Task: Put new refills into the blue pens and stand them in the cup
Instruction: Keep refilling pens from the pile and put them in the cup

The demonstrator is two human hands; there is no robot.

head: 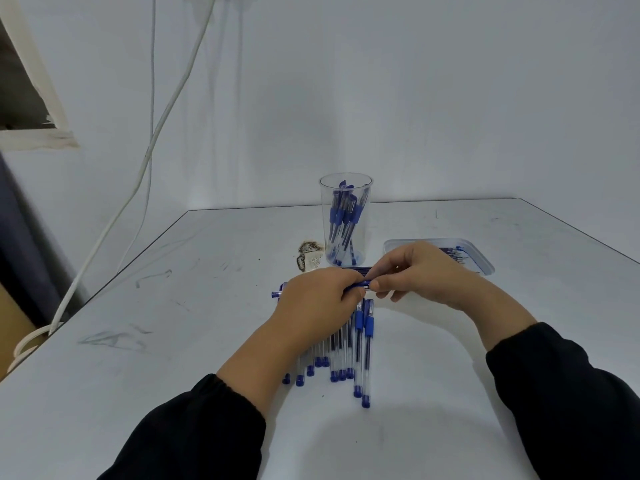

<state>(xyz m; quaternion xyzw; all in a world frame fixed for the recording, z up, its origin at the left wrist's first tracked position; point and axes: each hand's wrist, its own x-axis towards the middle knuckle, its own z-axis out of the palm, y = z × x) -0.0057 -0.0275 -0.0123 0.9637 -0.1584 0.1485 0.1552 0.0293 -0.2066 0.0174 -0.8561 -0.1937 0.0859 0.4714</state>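
Note:
Both hands meet over the middle of the table around one blue pen (360, 285) held sideways. My left hand (318, 299) grips its barrel; the pen's end pokes out at the hand's left. My right hand (419, 271) pinches the pen's right end with thumb and fingers. Under my left wrist lies a row of several blue pens (360, 344) with clear barrels, caps toward me. A clear plastic cup (345, 188) stands behind the hands with several blue pens upright in it. A shallow clear tray (485, 263) at the right holds refills, partly hidden by my right hand.
A scorched, peeling patch (309, 258) marks the white table left of the cup. White cables (149, 161) hang down the wall at the left and run off the table's left edge. The table's far edge meets the wall just behind the cup.

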